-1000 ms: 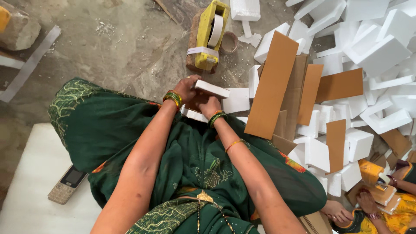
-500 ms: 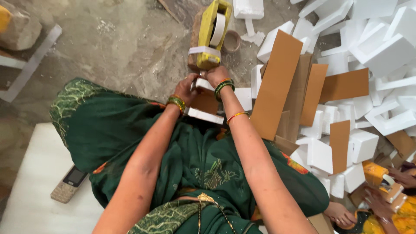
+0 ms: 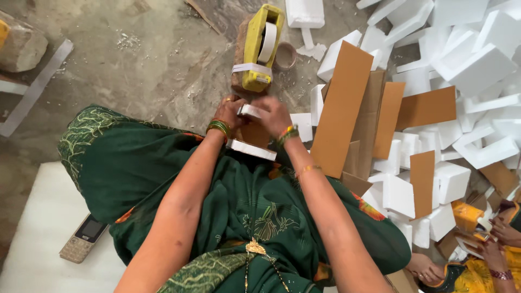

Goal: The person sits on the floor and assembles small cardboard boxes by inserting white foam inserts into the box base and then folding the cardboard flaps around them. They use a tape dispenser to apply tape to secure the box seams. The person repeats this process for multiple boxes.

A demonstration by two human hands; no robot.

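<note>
She sits on the floor with both hands up against the yellow tape dispenser [image 3: 259,50], which holds a roll of white tape [image 3: 267,41] in its cradle. Her left hand [image 3: 229,111] and right hand [image 3: 275,115] are both closed around a small white foam piece [image 3: 251,111], held between them just below the dispenser's front end. A flat white foam slab [image 3: 251,149] lies on her lap beneath her wrists. To her right, brown cardboard strips [image 3: 342,108] lean against a heap of white foam blocks [image 3: 467,59]. A small round cup [image 3: 285,55] stands beside the dispenser; I cannot tell what is inside. A keypad phone [image 3: 82,239] lies on a white sheet [image 3: 38,228] at her left.
</note>
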